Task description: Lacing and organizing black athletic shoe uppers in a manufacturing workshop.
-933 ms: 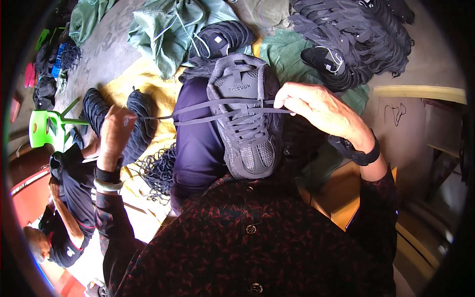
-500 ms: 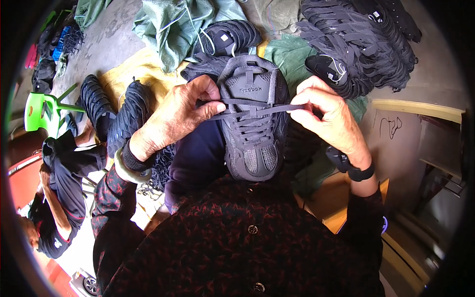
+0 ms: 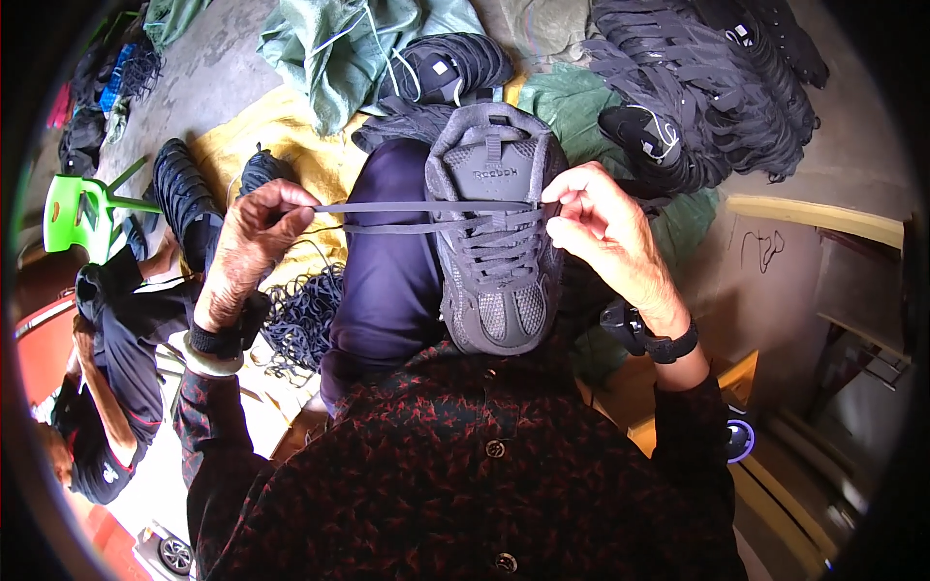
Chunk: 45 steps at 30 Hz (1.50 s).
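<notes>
Over the lap, left hand [image 3: 257, 232] and right hand [image 3: 596, 218] pinch the shoe's [image 3: 494, 232] lace [image 3: 417, 207] taut.

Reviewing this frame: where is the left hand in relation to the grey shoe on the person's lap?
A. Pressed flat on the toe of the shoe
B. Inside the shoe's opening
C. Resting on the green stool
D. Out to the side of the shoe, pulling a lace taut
D: the left hand is held away from the grey shoe, pinching a lace stretched straight across to it, while the right hand grips at the shoe's other side.
</notes>
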{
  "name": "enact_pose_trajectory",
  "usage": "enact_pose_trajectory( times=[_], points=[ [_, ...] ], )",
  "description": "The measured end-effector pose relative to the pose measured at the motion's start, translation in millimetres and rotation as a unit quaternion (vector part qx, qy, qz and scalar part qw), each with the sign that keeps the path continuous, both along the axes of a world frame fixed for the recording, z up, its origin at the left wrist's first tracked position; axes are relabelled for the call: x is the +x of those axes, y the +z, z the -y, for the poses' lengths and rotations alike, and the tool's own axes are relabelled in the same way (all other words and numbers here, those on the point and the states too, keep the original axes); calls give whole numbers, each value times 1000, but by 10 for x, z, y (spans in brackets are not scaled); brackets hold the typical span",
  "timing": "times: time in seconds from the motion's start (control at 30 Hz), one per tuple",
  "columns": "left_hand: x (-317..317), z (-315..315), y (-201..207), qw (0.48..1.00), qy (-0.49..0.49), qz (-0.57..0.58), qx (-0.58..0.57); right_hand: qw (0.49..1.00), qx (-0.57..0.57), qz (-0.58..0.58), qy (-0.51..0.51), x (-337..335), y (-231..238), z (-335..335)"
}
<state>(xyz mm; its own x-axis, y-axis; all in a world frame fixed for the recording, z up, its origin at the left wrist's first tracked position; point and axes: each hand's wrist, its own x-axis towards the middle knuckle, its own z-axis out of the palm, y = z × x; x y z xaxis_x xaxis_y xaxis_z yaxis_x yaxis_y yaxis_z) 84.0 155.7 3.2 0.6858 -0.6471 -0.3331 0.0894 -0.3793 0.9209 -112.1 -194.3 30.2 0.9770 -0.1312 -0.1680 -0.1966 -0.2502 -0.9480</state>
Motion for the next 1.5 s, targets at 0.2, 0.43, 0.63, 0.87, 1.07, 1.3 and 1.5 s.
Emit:
enact_pose_trajectory(
  times=[0.2,0.43,0.63,0.87,1.07,1.3,1.5],
  points=[
    [187,-78,-126,997,47,47,29,1000,-5,-3,-9,10,3,-58],
    [-68,508,-63,861,-47,494,107,999,4,-23,-36,33,44,-52],
    [-580,910,201,939,-121,319,-47,994,-101,29,-8,168,250,-96],
    [-285,791,230,981,-191,42,-1,965,-226,108,75,391,483,-266],
    [-145,378,440,974,-202,-74,71,915,-268,238,187,766,499,-416],
    [-314,420,680,968,-232,17,-98,927,-98,72,355,1068,383,-708],
    [-303,423,762,961,-238,65,-123,888,-99,9,449,1266,374,-746]
  ],
)
